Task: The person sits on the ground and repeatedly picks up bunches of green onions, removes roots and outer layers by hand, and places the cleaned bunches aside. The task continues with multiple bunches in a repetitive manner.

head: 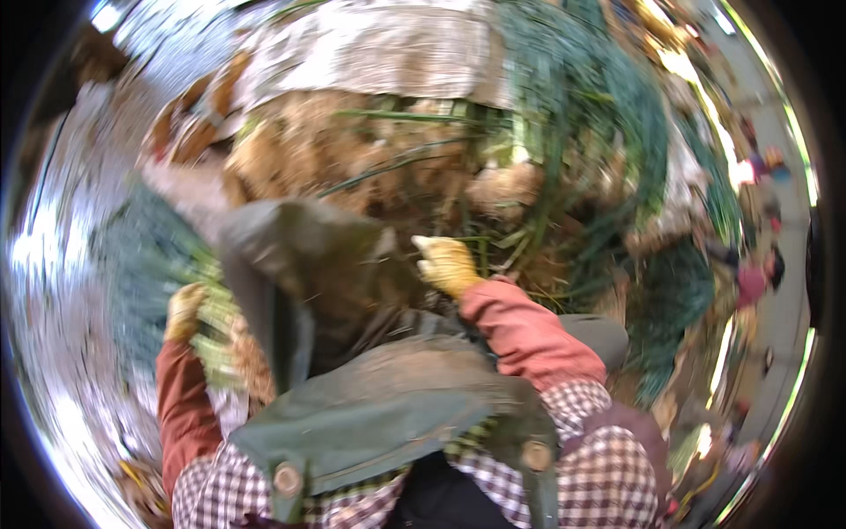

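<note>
My left hand (185, 311), in a yellowish work glove, is against a bundle of green onions (218, 307) at the left. Its dark green leaves spread up and left, and pale tan roots show at the lower right. Blur hides whether the fingers grip the stalks. My right hand (448, 264), in a yellow glove, is over my lap beside loose green stalks (486, 248). Its fingers are curled together, with nothing visible in them. Beyond it lies a heap of onions with matted, straw-coloured roots (317, 149). A soiled green apron (330, 264) covers my lap and knee.
A pale woven sack (396, 49) covers part of the onion heap. Long green leaves (588, 106) hang down on the right. At the left, shiny sheeting (63, 198) covers the ground. A person in a pink top (753, 284) is at far right. Much is motion-blurred.
</note>
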Motion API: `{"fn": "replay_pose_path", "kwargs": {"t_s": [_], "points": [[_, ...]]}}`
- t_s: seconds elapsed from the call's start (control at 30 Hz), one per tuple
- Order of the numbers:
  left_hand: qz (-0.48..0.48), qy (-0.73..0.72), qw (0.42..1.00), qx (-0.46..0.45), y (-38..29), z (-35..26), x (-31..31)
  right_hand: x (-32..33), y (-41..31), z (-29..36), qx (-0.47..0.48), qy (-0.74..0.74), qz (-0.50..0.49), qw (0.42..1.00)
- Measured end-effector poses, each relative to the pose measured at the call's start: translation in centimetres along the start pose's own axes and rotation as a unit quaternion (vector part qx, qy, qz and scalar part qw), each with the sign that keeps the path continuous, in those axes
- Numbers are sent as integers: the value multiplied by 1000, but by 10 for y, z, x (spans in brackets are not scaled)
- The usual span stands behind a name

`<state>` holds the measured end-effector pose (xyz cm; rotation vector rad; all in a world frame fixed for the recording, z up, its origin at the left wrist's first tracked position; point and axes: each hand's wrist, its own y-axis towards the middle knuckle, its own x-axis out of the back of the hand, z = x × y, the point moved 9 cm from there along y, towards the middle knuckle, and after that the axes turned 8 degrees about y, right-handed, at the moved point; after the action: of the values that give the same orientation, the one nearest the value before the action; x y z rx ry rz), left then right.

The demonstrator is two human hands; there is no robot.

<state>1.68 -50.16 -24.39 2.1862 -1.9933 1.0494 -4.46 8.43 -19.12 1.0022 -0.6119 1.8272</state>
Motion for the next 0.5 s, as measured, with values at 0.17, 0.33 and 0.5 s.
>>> {"fn": "replay_pose_path", "kwargs": {"t_s": [0.17, 0.33, 0.5], "points": [[-102, 75, 960, -250, 27, -364, 1, -51, 19, -41, -16, -113, 60, 992], [64, 25, 919, -388, -86, -586, -225, -61, -96, -173, -261, -210, 263, 905], [352, 38, 852, -384, -134, -567, -392, -26, -305, -258, -625, 26, 227, 746]]}}
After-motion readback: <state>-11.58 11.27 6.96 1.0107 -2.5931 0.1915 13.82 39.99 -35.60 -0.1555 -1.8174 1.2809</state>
